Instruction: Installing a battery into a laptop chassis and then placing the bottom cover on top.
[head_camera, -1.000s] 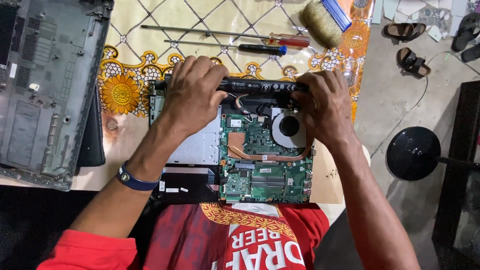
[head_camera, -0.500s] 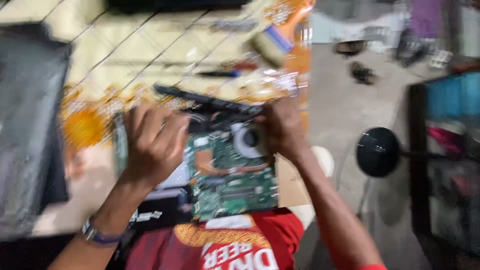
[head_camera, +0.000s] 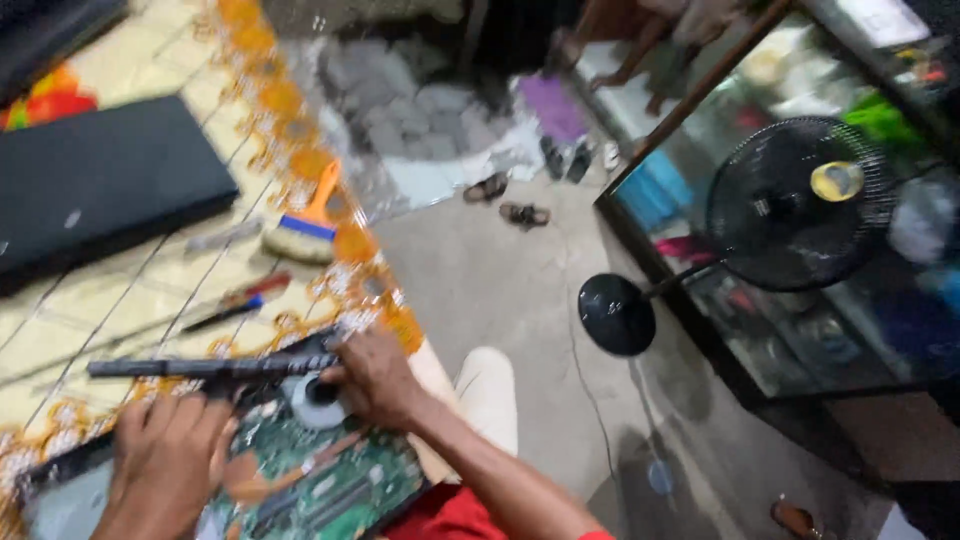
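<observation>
Laptop battery (head_camera: 215, 367) under both hands' grip

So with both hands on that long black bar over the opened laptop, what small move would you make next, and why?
Probably lift the long black bar straight up off the circuit board. The right hand grips its end and the left hand rests beneath it; it already looks raised, though the view is blurred.

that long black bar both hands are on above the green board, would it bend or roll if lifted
The long black bar looks straight along its whole span, so it is probably stiff rather than floppy. It appears slim and flat-sided, so unlikely to roll. With only the right hand at one end, the far end might dip, so the left hand helps.
</observation>
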